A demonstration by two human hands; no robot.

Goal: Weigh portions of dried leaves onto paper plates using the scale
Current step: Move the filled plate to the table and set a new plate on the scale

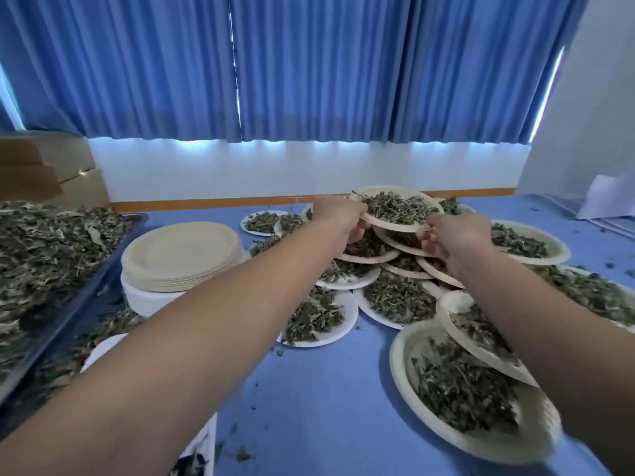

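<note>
Arms (213, 338) stretch forward, left hand (338, 218) and right hand (457, 242) gripping opposite edges of a leaf-filled paper plate (386, 227).

Leaf-heaped paper plate (395, 209) held level atop overlapping filled plates (378, 269).

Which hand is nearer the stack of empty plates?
Left. The left hand grips the left rim of the filled plate, a short way right of the empty stack; the right hand grips the plate's near-right rim, farther away.
</note>
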